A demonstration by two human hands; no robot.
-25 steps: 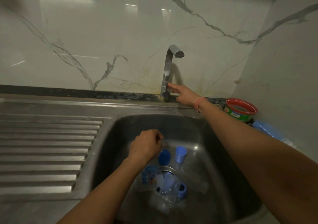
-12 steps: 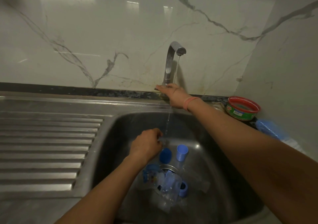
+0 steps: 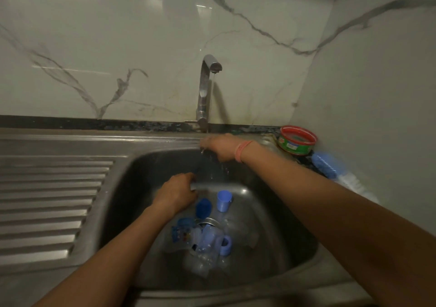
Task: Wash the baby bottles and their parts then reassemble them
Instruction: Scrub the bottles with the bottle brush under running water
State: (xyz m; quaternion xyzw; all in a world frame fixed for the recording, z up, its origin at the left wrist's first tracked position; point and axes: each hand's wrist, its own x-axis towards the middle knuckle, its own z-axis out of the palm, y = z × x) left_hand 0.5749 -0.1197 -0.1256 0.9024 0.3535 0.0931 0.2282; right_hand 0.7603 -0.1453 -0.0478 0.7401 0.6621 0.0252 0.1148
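Several baby bottle parts lie in the steel sink (image 3: pixel 278 224) around the drain: clear bottles (image 3: pixel 204 245) in a heap, one with a blue print (image 3: pixel 181 232), a light blue ring (image 3: pixel 226 245), a dark blue cap (image 3: pixel 203 208) and a light blue cup-shaped cap (image 3: pixel 224 200) standing upright. My left hand (image 3: pixel 175 192) hovers in the basin beside the dark blue cap with its fingers curled; what is inside them is hidden. My right hand (image 3: pixel 219 146) is at the sink's back rim under the running water, fingers pointing left.
The faucet (image 3: pixel 205 89) stands at the back with water running from it. A ribbed drainboard (image 3: pixel 52 203) lies to the left. A red-rimmed green tub (image 3: pixel 297 140) and a blue brush (image 3: pixel 326 165) sit at the back right by the wall.
My right hand turned the tap at the faucet's base, water started running, and the hand dropped off the tap into the stream. My left hand stayed put.
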